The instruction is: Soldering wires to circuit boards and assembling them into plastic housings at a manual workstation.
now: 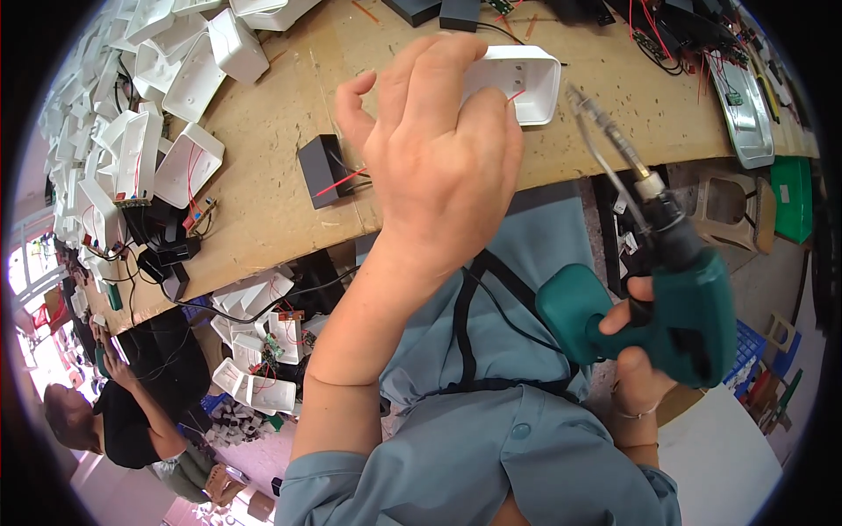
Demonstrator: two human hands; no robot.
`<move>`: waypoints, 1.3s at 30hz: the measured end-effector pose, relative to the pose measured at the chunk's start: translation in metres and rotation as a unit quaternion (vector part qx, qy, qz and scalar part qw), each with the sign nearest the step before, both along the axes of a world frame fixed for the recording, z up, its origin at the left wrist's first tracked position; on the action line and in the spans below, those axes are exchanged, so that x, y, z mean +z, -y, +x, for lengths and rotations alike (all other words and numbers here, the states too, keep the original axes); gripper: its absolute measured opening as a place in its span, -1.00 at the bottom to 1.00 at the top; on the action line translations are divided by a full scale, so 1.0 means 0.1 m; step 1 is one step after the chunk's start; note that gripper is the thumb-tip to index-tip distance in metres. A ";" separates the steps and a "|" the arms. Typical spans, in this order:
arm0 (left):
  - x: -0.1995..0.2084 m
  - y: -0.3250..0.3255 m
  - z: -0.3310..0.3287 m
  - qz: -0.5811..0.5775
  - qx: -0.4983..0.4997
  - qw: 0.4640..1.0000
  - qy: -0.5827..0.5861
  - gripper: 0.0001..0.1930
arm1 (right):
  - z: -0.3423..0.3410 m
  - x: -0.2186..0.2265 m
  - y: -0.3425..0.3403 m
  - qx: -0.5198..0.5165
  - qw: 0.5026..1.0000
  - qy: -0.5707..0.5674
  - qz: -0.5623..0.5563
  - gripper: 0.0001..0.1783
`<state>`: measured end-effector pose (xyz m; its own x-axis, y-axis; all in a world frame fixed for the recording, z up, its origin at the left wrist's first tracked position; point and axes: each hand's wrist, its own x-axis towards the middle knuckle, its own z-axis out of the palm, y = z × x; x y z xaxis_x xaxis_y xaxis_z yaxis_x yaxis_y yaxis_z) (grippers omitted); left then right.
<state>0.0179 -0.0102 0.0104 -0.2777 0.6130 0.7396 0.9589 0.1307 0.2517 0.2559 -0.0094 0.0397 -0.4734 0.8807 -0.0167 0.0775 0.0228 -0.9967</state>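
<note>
White rectangular open plastic housing over brown wooden table, at right of left hand, long axis roughly left-right. Left hand nearer, grasping its left end; fingertips partly hidden. Right hand grips green-and-black pistol-shaped power driver, bit right of housing. Count: 1 grasped housing, 1 driver, 1 black rectangular box near left wrist.

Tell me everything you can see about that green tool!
The green tool is pistol-shaped and plastic-looking, with a chunky base, black front and long metallic tip, a thin metallic rod alongside. The right hand grips its handle, a finger at the black trigger. It tilts, tip pointing up and left, right of the white box.
</note>
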 end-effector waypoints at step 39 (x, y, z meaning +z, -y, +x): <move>0.18 -0.09 0.10 -0.101 0.026 0.994 -0.043 -0.94 | -0.28 0.02 0.01 0.051 0.996 0.042 -0.055 -0.55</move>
<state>0.0279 -0.0011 0.0286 -0.2544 0.7377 0.6254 0.9663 0.2207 0.1328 0.2274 -0.0104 0.0422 -0.5530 0.8189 -0.1539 0.1632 -0.0746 -0.9838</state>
